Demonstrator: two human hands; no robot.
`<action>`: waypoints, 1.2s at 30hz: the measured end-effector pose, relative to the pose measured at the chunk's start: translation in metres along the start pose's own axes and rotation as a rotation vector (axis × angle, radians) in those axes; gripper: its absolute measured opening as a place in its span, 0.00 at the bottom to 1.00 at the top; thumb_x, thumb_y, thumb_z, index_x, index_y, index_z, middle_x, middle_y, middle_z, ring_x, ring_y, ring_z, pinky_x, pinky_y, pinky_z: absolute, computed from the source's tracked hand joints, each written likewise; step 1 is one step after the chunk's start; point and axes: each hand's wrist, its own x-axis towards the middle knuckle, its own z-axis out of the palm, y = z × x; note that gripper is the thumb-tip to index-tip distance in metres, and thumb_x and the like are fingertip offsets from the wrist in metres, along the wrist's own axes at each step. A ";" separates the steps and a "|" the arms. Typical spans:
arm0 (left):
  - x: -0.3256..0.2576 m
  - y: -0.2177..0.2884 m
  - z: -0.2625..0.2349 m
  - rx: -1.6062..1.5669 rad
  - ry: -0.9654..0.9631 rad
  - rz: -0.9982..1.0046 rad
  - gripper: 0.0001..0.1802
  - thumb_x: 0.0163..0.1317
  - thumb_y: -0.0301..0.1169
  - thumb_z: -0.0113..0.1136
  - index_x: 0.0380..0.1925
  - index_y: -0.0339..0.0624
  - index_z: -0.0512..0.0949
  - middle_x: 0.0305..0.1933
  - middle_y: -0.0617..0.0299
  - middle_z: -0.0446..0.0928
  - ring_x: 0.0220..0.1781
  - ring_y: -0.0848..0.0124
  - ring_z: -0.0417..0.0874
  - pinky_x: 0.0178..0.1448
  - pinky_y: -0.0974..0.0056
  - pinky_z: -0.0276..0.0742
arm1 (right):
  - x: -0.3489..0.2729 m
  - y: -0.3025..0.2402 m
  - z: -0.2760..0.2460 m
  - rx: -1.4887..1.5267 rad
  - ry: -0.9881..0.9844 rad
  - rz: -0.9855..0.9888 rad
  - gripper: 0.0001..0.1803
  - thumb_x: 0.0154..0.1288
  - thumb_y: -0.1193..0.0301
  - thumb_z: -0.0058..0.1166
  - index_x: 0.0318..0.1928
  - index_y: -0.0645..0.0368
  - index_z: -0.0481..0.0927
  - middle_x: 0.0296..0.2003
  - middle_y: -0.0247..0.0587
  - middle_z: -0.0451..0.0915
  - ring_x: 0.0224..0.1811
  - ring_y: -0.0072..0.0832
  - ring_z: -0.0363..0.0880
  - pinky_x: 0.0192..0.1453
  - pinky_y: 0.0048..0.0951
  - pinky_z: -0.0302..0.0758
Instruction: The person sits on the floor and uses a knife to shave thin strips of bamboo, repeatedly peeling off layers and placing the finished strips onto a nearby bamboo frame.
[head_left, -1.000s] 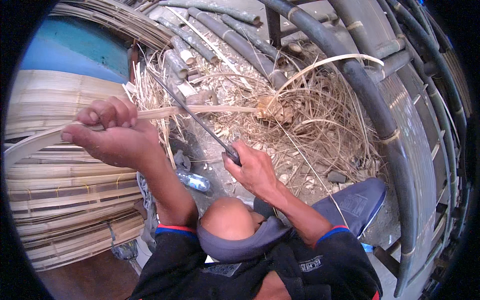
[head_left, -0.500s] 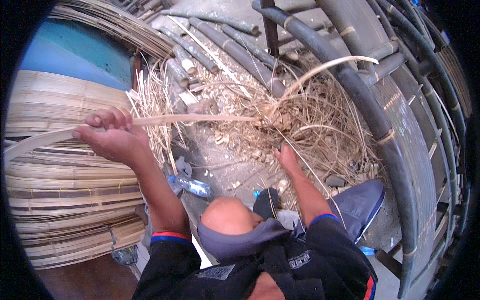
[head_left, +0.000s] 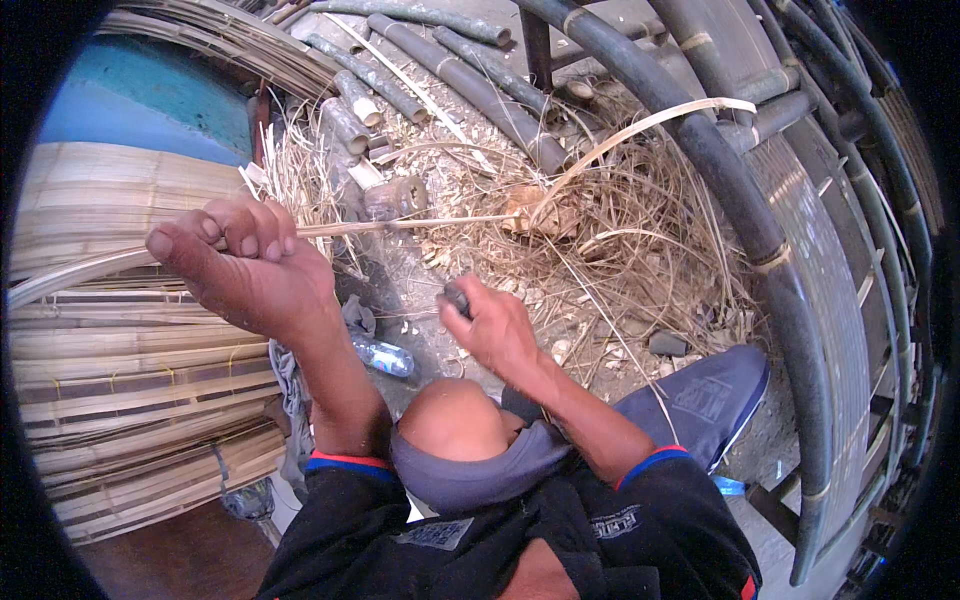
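My left hand [head_left: 262, 262] is closed around a long pale bamboo strip [head_left: 350, 228] that bends away past my thumb to the left. To the right, the strip runs to a light brown wood block [head_left: 545, 213] amid the shavings. From that block a wider pale strip [head_left: 640, 128] arches up toward the right. My right hand [head_left: 500, 330], in front of my body and below the strip, grips a short dark object [head_left: 456, 298]; most of it is hidden by my fingers, so its kind is unclear. My bent knee [head_left: 455, 420] shows between my arms.
Curly bamboo shavings [head_left: 660, 230] heap around the block. Cut bamboo poles [head_left: 470, 80] lie beyond. A dark bamboo frame [head_left: 740, 200] stands along the right. Stacked split-bamboo mats [head_left: 130, 200] fill the left. A plastic bottle [head_left: 383, 357] lies near my left forearm.
My right hand has moved left and up from beside the shavings, still gripping the dark object. My left hand has shifted slightly right and its wrist has turned, still holding the strip.
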 end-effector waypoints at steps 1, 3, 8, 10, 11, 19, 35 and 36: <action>0.001 0.000 0.001 0.019 0.042 0.014 0.30 0.64 0.64 0.59 0.25 0.51 0.65 0.14 0.72 0.57 0.12 0.81 0.56 0.15 0.74 0.49 | 0.000 0.002 0.000 0.025 -0.031 0.005 0.14 0.65 0.64 0.61 0.43 0.59 0.77 0.26 0.52 0.82 0.28 0.49 0.83 0.32 0.45 0.78; 0.003 -0.002 -0.001 0.060 0.128 0.031 0.30 0.63 0.64 0.60 0.25 0.50 0.64 0.14 0.72 0.55 0.12 0.81 0.55 0.15 0.74 0.48 | -0.002 0.000 -0.005 0.072 -0.097 0.025 0.13 0.64 0.64 0.61 0.43 0.59 0.77 0.26 0.53 0.82 0.29 0.50 0.83 0.32 0.45 0.78; 0.011 -0.007 0.002 0.081 0.173 0.054 0.32 0.61 0.65 0.61 0.24 0.50 0.63 0.13 0.72 0.53 0.11 0.81 0.53 0.15 0.73 0.47 | 0.004 0.049 0.021 -0.083 -0.051 0.113 0.14 0.66 0.62 0.58 0.45 0.58 0.78 0.28 0.55 0.83 0.29 0.50 0.84 0.33 0.47 0.79; 0.018 -0.009 -0.004 0.086 0.181 0.057 0.32 0.62 0.65 0.60 0.23 0.51 0.63 0.13 0.72 0.53 0.11 0.81 0.53 0.15 0.73 0.47 | 0.010 0.092 0.024 -0.166 -0.090 0.217 0.16 0.66 0.59 0.57 0.46 0.58 0.79 0.29 0.56 0.83 0.31 0.52 0.84 0.36 0.49 0.79; 0.023 -0.011 -0.010 0.082 0.171 0.055 0.31 0.62 0.65 0.60 0.23 0.51 0.63 0.13 0.72 0.53 0.11 0.81 0.53 0.15 0.73 0.47 | 0.013 0.111 0.025 -0.210 -0.106 0.272 0.17 0.67 0.58 0.56 0.46 0.58 0.80 0.30 0.57 0.84 0.32 0.53 0.84 0.37 0.50 0.79; 0.038 -0.022 -0.026 0.026 0.140 0.046 0.28 0.65 0.61 0.59 0.23 0.52 0.64 0.13 0.72 0.54 0.10 0.81 0.51 0.13 0.73 0.45 | 0.013 0.263 0.024 -0.362 -0.128 0.441 0.21 0.66 0.55 0.55 0.45 0.62 0.80 0.33 0.61 0.84 0.38 0.57 0.84 0.43 0.54 0.79; 0.069 -0.023 -0.063 -0.139 0.270 -0.154 0.26 0.71 0.56 0.55 0.23 0.52 0.63 0.16 0.72 0.54 0.13 0.81 0.52 0.16 0.72 0.48 | -0.025 0.288 -0.004 -0.431 -0.160 0.347 0.22 0.64 0.55 0.57 0.38 0.66 0.79 0.30 0.61 0.82 0.36 0.55 0.83 0.41 0.51 0.77; 0.081 -0.015 -0.066 -0.154 0.336 -0.165 0.25 0.72 0.55 0.54 0.25 0.52 0.64 0.16 0.72 0.54 0.14 0.81 0.53 0.17 0.73 0.50 | -0.015 0.290 -0.009 -0.455 -0.156 0.325 0.22 0.64 0.55 0.57 0.37 0.66 0.79 0.28 0.59 0.82 0.33 0.53 0.84 0.38 0.49 0.77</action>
